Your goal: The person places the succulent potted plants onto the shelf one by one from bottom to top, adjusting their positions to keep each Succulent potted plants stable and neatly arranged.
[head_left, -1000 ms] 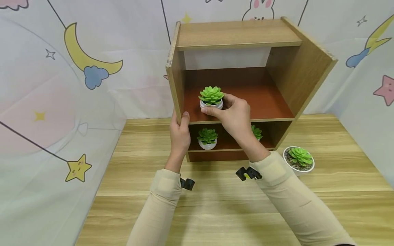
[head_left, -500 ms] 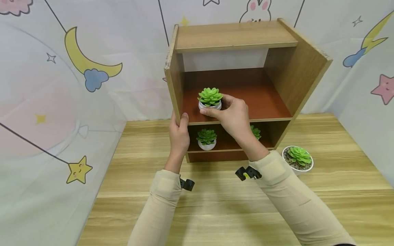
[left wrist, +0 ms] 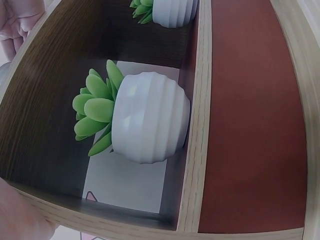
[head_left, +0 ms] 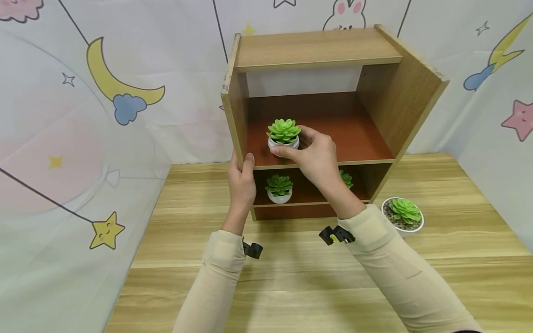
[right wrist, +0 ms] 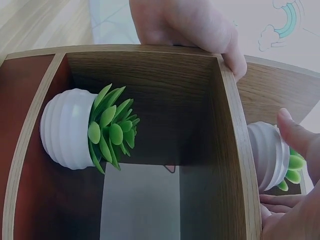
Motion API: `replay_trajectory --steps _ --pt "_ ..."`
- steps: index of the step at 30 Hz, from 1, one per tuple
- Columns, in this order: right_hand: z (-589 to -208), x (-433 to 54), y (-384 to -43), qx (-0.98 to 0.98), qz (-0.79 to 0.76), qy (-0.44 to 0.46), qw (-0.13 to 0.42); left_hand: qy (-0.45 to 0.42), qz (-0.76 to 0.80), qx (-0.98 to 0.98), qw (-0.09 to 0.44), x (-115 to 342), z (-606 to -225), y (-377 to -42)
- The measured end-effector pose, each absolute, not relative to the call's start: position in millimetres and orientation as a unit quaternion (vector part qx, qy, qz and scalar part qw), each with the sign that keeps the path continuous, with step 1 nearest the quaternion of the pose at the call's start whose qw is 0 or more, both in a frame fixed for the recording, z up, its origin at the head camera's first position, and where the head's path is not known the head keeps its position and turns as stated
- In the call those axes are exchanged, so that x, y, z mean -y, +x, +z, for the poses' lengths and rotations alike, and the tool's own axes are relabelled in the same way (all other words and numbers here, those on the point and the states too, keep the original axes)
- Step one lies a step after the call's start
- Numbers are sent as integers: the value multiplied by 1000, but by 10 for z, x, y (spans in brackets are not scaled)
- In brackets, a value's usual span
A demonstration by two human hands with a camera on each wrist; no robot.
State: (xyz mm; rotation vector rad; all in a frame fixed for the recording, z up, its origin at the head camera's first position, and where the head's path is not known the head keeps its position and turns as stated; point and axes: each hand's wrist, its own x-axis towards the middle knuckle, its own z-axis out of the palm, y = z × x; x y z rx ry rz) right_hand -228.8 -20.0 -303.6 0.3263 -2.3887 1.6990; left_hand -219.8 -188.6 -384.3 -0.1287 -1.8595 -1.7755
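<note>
My right hand (head_left: 318,157) holds a small potted succulent (head_left: 283,131) by its white ribbed pot, thumb in front, fingers behind. The pot is on the upper board of a wooden shelf unit (head_left: 320,48), near its left end; whether it bears full weight there I cannot tell. My left hand (head_left: 242,185) grips the unit's left side panel, thumb on the front edge. Below, in the lower compartment, a second succulent (head_left: 279,187) stands at the left. A third succulent (head_left: 345,178) is partly hidden by my right forearm. The right wrist view shows the held pot (right wrist: 267,155) between thumb and fingers.
On the wooden table (head_left: 187,277), right of the shelf unit, a larger white pot (head_left: 402,215) holds a succulent among pebbles. A white cloth backdrop (head_left: 187,60) with cartoon drawings hangs behind and at both sides. The unit's right side panel (head_left: 416,92) juts forward.
The head view has shifted slightly. Both hands and the held succulent keep nearly the same places on the shelf unit.
</note>
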Motion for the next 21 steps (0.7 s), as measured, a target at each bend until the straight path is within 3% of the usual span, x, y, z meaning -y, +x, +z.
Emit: replay_trajectory --steps 10,21 --pt "-2984 166 -2239 810 574 96 70 -54 -653 696 293 1883 -3888 -2223" --pt "-2984 162 -2177 852 502 97 107 -54 -661 692 286 1898 -3908 -2232"
